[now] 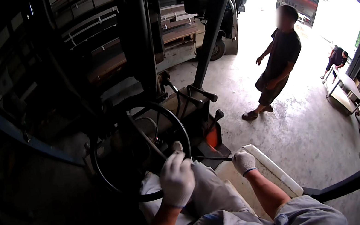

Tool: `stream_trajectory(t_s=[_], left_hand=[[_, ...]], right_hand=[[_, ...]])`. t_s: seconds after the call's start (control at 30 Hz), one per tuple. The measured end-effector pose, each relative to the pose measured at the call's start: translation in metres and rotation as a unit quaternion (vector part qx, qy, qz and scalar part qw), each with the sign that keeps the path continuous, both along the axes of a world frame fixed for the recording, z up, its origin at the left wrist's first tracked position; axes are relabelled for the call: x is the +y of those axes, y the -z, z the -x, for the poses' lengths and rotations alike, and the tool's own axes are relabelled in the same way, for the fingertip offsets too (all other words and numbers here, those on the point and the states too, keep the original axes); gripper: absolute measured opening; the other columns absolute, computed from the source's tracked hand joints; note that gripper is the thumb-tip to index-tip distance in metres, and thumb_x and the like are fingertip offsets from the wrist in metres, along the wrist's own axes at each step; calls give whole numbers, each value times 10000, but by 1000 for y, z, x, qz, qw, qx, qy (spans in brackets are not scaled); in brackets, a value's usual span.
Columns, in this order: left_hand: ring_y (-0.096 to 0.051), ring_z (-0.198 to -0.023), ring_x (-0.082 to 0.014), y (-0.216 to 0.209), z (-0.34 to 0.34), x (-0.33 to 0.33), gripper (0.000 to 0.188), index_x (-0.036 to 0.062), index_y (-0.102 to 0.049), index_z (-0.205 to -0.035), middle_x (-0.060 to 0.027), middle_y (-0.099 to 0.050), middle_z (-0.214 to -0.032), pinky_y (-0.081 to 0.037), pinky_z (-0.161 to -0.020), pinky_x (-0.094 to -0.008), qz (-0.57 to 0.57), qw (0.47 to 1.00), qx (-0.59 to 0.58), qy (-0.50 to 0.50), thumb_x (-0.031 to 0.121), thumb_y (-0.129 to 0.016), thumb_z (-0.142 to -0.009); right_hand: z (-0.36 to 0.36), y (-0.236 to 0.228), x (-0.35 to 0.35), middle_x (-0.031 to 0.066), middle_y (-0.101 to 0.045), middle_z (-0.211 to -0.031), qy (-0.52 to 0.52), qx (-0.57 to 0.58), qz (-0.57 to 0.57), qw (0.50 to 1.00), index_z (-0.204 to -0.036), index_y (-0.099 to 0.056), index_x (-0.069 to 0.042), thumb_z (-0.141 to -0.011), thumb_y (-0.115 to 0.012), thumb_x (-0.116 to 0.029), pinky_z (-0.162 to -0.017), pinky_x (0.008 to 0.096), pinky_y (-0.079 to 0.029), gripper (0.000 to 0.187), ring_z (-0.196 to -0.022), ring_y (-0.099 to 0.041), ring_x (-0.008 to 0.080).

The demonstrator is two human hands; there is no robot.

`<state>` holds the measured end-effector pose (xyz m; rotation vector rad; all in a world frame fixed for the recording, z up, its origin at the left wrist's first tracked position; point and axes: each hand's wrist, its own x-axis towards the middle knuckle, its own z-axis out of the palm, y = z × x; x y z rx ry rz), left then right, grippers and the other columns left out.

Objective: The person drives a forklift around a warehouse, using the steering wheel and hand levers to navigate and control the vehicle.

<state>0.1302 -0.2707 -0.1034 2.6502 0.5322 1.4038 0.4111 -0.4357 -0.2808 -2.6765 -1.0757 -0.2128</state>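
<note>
Wheel: you are sitting at a black steering wheel (141, 148), which is lying just ahead of your lap, its near rim under your left hand.
Left grip: your left hand (177, 179), in a white glove, is clenching around the wheel's lower right rim, the thumb pointing up over it.
Lever: a thin dark lever (212, 158) is running from the console toward your right side, its near end meeting your right hand.
Right grip: your right hand (243, 161), also gloved, is closing into a fist at the lever's end; whether the fingers are truly wrapping it, I cannot tell.
Progress: judging by both hands being on the controls, you are seated and driving or about to; the pictures are not showing any load being lifted or set down, so the handling itself appears to be left.
Console: more levers with black knobs (211, 96) are standing beyond the wheel, well apart from both hands.
Mast: the dark mast (140, 34) is rising straight ahead, with stacked boards (176, 22) on a truck behind it.
Floor: a person in dark clothes (276, 68) is standing on the concrete floor (304, 131) to your right front, facing the machine.
Doorway: a second person (336, 60) is bending near light benches (350, 96) by the bright opening.
</note>
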Motion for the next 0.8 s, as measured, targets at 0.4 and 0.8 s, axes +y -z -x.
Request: stream_trajectory(t_s=[0.4,0.8], left_hand=[[-686,-1069,-340,-92,-62,219,141,71,-737,-965,-115,-734,-1101,-575,-930,-452,8,982,-47,-185,54,-634,-869],[-743,-1025,-351,-51,123,176,156,40,-750,-991,-144,-762,-1111,-598,-902,-421,-43,954,-109,-277,-7,-656,-875]], right_hand=[[-11,-5,-6,176,-734,-887,2,11,9,1000,-811,-755,-105,-952,-655,-354,-702,540,-580,303,-795,-729,398],[-11,-11,-6,206,-746,-948,-3,19,40,999,-844,-759,-73,-972,-622,-325,-818,536,-580,315,-920,-719,409]])
